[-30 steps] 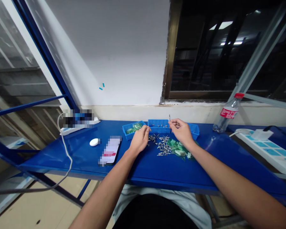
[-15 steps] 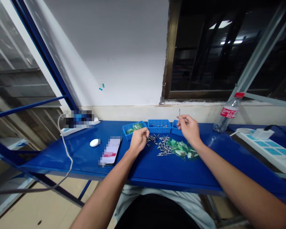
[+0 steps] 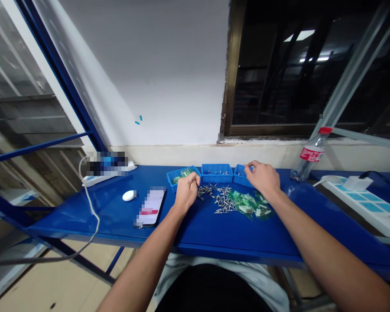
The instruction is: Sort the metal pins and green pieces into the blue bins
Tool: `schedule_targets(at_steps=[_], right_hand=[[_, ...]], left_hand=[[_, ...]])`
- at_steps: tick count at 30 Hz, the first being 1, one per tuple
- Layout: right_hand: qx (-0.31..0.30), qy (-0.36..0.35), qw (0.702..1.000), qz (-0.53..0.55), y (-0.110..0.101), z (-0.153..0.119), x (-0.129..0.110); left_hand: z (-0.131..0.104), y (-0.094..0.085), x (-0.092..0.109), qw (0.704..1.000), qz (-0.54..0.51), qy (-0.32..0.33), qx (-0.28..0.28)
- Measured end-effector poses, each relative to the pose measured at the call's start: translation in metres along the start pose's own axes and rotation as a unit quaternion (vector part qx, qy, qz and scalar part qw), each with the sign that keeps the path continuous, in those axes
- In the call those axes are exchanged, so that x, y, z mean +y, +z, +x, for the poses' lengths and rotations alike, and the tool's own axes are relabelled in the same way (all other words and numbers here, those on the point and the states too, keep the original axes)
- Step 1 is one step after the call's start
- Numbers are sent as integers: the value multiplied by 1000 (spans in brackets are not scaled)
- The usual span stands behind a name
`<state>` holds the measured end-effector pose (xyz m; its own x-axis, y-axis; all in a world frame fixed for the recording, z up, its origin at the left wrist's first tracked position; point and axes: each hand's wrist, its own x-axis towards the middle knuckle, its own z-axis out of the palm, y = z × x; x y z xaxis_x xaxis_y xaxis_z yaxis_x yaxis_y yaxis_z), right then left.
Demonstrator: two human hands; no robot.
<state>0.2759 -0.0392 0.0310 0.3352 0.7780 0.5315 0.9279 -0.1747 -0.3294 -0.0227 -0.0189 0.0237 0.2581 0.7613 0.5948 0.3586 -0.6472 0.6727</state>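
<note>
My left hand (image 3: 187, 190) is closed just in front of the left blue bin (image 3: 173, 185), which holds green packets; whatever its fingers grip is too small to make out. Over the right blue bin (image 3: 239, 179) is my right hand (image 3: 263, 177), its fingers bent down at the bin's edge, their tips partly hidden. Between the two stands the middle blue bin (image 3: 217, 177) with a few small metal pieces inside. A pile of metal rivets (image 3: 224, 201) lies on the blue table in front of the bins, beside green plastic bags (image 3: 248, 203) with pale pieces.
A phone (image 3: 153, 207) and a white round object (image 3: 128, 196) lie at the left on the table (image 3: 117, 223). A bottle with a red cap (image 3: 310, 154) stands at the back right, near a white power strip (image 3: 368, 203). Another strip (image 3: 108, 173) and its cable are at the left.
My right hand has lowered to the right bin, and the thin metal piece that stood up from its fingertips is no longer visible. My left hand has shifted slightly left.
</note>
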Motion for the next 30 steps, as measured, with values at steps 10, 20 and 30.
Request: schedule_targets(at_steps=[10, 20, 30], right_hand=[[-119, -384, 896, 187, 38, -29, -40], [-162, -381, 893, 175, 55, -21, -51], [-60, -237, 897, 368, 30, -35, -66]], left_hand=[[2, 5, 3, 991, 94, 65, -65], [4, 7, 1, 987, 104, 78, -91], [3, 7, 4, 993, 43, 28, -105]])
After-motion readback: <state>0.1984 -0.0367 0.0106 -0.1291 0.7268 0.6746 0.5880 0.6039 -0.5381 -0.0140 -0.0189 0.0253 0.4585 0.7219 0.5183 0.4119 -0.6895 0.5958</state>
